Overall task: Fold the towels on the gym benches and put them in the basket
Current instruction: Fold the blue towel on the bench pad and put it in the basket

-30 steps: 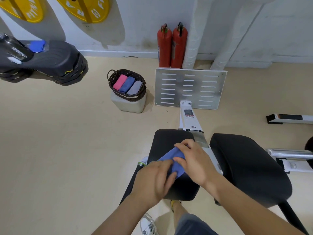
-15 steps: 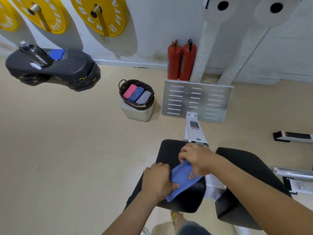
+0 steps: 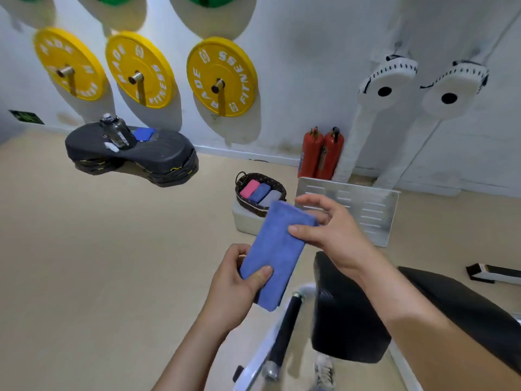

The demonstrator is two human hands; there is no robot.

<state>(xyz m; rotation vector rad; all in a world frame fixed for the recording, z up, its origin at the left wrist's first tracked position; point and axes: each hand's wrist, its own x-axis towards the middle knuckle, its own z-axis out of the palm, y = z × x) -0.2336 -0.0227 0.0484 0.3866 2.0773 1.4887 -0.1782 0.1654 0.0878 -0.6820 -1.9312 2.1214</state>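
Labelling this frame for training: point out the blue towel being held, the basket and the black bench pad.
blue towel (image 3: 277, 249), head view, middle of its folded face.
basket (image 3: 253, 208), head view, woven front wall.
black bench pad (image 3: 346, 311), head view, bare top surface.

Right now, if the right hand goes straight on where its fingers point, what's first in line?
Probably the dark woven basket, past the folded blue towel the right hand pinches; depth is unclear.

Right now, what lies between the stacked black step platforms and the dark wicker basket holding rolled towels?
Nothing. In the head view, only bare beige floor separates the stacked black step platforms from the dark wicker basket.
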